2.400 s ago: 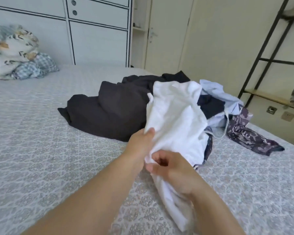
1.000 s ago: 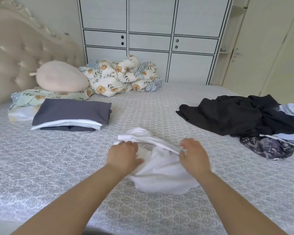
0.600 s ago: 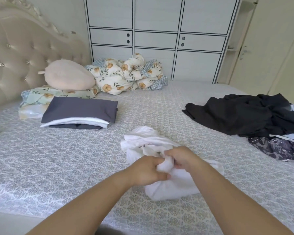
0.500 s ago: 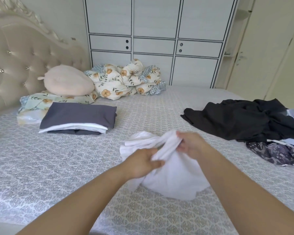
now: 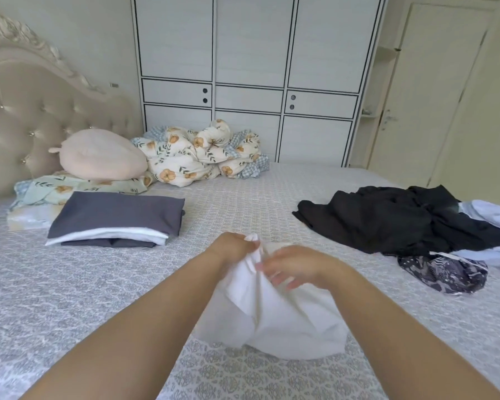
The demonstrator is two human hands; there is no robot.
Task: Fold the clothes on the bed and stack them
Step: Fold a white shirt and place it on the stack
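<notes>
Both forearms converge: left hand [image 5: 233,247] pinches the white garment [image 5: 274,316] aloft, right hand [image 5: 296,265] seemingly grips it, fingers curled.

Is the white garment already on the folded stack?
No, the white garment is bunched in both hands near the bed's front, apart from the folded stack at left.

Both hands raised close together — left hand [image 5: 233,247] clenched, right hand [image 5: 296,265] pinching.
</notes>
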